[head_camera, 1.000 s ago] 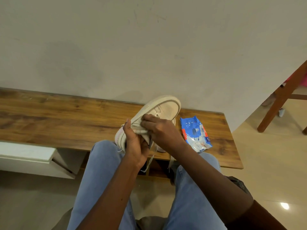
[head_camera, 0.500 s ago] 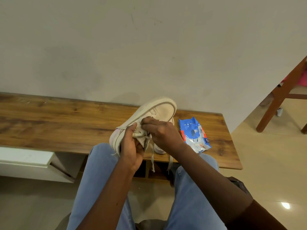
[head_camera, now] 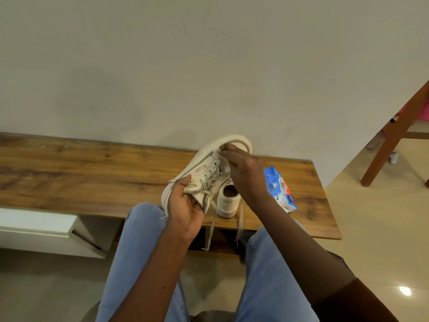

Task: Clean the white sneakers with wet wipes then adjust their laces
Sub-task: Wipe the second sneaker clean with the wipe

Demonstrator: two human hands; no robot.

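Our left hand (head_camera: 185,205) grips the sneaker (head_camera: 202,163) at its heel; our right hand (head_camera: 241,170) moves up beyond that grip to the toe, apparently pinching the laces (head_camera: 209,184) as adjustment proceeds.

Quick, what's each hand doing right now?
Left hand: grips the raised sneaker at its heel end.
Right hand: fingers curled, pinching that sneaker near its toe.

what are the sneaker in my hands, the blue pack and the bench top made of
Sneaker: likely smooth leather or synthetic, matte off-white, stitched panels, woven laces.
Blue pack: thin glossy plastic film, crinkled and shiny.
Bench top: wood or wood-look laminate, grain and knots, satin sheen.
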